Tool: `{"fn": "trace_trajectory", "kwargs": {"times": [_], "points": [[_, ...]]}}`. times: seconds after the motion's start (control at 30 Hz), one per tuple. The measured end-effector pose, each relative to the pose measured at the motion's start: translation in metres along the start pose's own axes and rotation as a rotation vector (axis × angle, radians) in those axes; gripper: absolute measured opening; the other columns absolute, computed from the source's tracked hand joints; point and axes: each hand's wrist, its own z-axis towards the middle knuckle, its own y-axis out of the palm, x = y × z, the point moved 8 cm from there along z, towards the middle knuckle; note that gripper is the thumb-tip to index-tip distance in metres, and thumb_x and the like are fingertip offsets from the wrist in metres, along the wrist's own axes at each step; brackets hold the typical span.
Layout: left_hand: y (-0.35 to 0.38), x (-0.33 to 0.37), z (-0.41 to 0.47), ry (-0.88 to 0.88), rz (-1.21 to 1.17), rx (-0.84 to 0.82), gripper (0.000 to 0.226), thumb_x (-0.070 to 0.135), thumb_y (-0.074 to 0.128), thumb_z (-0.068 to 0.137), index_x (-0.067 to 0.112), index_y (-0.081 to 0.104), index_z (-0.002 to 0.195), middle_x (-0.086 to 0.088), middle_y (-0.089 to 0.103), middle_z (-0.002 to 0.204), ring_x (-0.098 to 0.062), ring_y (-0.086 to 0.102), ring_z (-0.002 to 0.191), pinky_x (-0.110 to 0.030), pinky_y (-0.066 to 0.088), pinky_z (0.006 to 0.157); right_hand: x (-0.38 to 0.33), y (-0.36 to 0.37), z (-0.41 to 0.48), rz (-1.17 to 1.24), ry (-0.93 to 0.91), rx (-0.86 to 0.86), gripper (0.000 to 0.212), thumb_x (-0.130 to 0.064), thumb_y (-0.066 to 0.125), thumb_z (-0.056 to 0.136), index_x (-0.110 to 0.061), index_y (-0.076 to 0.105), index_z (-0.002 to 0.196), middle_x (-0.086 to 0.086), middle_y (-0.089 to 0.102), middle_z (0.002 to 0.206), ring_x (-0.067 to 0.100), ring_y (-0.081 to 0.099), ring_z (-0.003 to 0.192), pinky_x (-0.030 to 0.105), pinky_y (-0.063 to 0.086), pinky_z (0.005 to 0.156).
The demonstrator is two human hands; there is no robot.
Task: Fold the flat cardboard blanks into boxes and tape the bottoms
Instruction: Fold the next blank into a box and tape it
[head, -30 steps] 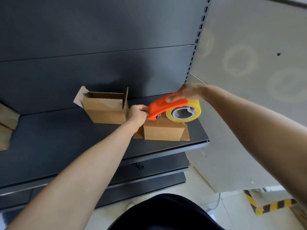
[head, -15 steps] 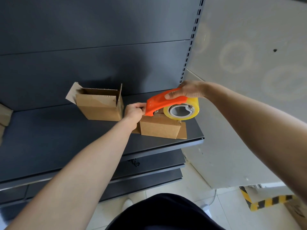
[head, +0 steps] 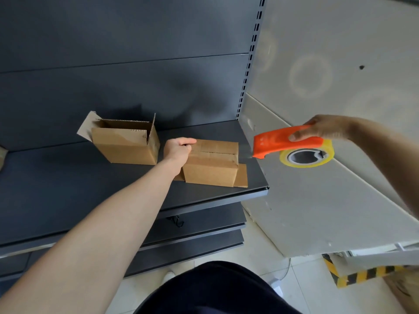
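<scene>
Cardboard box [head: 210, 164] sits bottom up on the dark shelf [head: 68, 182], close to the front right corner. Its two flaps meet in a line across the top. A shiny strip seems to lie over them, but I cannot tell for sure. One loose flap [head: 242, 176] sticks out flat at the box's right foot.

The left grip [head: 179, 148] is curled on the box's top left edge and holds it down. The right grip [head: 324, 130] is closed round the orange tape tool [head: 283, 143], and the yellow tape roll [head: 306, 156] hangs under it. The tool is up in the air, out past the right end of the shelf and apart from the box. A thin clear bit of tape may run between them, but it is too faint to be sure.

The box looks empty and light, so I think a small push or a pull from sticky tape would slide or tip it; it needs a hand on it. Its walls look stiff but thin, so a hard squeeze could dent them. The edges and corners are the strong places to hold; the middle of the flaps would likely sag.

The box is near the shelf's front lip [head: 226, 197] and its right end, so a tug to the right could drag it off. An open box [head: 127, 143] stands near on the left, and the left grip is between the two, so that side is tight. The back panel [head: 136, 87] closes off the far side. Further left the shelf has more room, and the air to the right is free for the tool.
</scene>
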Motion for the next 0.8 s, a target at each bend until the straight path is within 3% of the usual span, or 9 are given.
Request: {"fn": "trace_trajectory", "kwargs": {"times": [0.13,0.4,0.47,0.6,0.7,0.8], "points": [[0.005,0.004,0.0,0.004,0.022,0.009,0.034,-0.002,0.047,0.095,0.017,0.07,0.112,-0.005,0.054,0.136,-0.019,0.05,0.12,-0.017,0.038,0.089,0.026,-0.009,-0.003,0.036,0.012,0.013,0.109,-0.093,0.058,0.005,-0.02,0.072,0.084,-0.001,0.074,0.086,0.023,0.068,0.086,0.041,0.047,0.096],[0.007,0.006,-0.003,0.013,0.039,0.029,0.033,-0.002,0.047,0.095,0.017,0.071,0.108,-0.004,0.055,0.133,-0.021,0.05,0.121,-0.021,0.039,0.093,0.03,0.017,0.013,-0.049,0.087,-0.012,0.092,-0.082,0.056,0.028,-0.021,0.069,0.096,0.0,0.068,0.091,0.024,0.063,0.09,0.039,0.046,0.093],[0.007,0.006,-0.002,0.01,0.045,0.026,0.033,-0.002,0.047,0.095,0.018,0.071,0.107,-0.004,0.055,0.133,-0.02,0.049,0.121,-0.021,0.039,0.092,0.029,0.024,0.021,-0.063,0.098,-0.011,0.086,-0.082,0.057,0.033,-0.022,0.067,0.094,0.0,0.066,0.09,0.025,0.062,0.089,0.038,0.046,0.091],[0.007,0.005,0.0,0.008,0.045,0.012,0.033,-0.001,0.048,0.095,0.022,0.071,0.102,-0.003,0.054,0.133,-0.023,0.053,0.117,-0.023,0.043,0.085,0.021,0.036,0.037,-0.105,0.085,0.008,0.061,-0.072,0.067,0.063,-0.017,0.066,0.09,0.006,0.066,0.094,0.027,0.06,0.089,0.034,0.046,0.082],[0.006,0.004,0.001,0.006,0.041,0.009,0.032,0.0,0.05,0.095,0.025,0.071,0.099,-0.003,0.054,0.134,-0.022,0.056,0.108,-0.022,0.047,0.08,0.009,0.042,0.044,-0.144,0.075,0.011,0.065,-0.07,0.066,0.067,-0.013,0.065,0.097,0.008,0.065,0.098,0.029,0.06,0.091,0.035,0.047,0.082],[0.005,0.003,0.001,0.003,0.032,0.006,0.032,0.001,0.05,0.095,0.023,0.071,0.103,-0.001,0.055,0.132,-0.012,0.055,0.083,-0.018,0.045,0.067,-0.006,0.05,0.048,-0.193,0.064,-0.001,0.068,-0.071,0.066,0.066,-0.012,0.065,0.101,0.008,0.064,0.099,0.029,0.061,0.092,0.037,0.049,0.085]]}}
